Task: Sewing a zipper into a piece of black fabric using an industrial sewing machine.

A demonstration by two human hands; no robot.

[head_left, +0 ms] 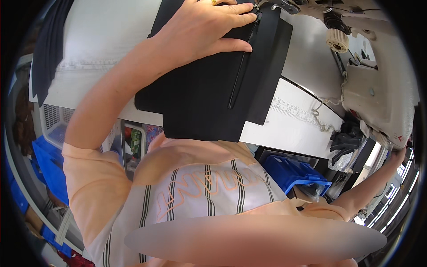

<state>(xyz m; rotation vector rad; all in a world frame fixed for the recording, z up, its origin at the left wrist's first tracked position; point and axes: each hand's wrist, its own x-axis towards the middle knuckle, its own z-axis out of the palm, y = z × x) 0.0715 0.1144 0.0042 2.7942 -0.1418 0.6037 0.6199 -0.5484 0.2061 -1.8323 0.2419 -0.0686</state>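
Observation:
My left hand [209, 27] lies on a black fabric piece [195, 98], palm down with the fingers stretched out and apart. Its fingertips rest beside a black zipper [237, 78] that runs down the cloth. Just past those fingertips, at the top edge, are the metal foot parts [284, 6] of a white sewing machine [378, 89]. Far to the right, my right hand [397, 155] reaches the machine's end, partly behind its body. The fingers of that hand are hidden, so what they touch does not show.
The white table [104, 53] has ruler markings. Dark fabric strips [51, 44] hang at the left edge. Below the table are a white basket [55, 118] and a blue bin [291, 171]. Black cloth scraps [347, 140] and a loose cord [316, 111] lie by the machine.

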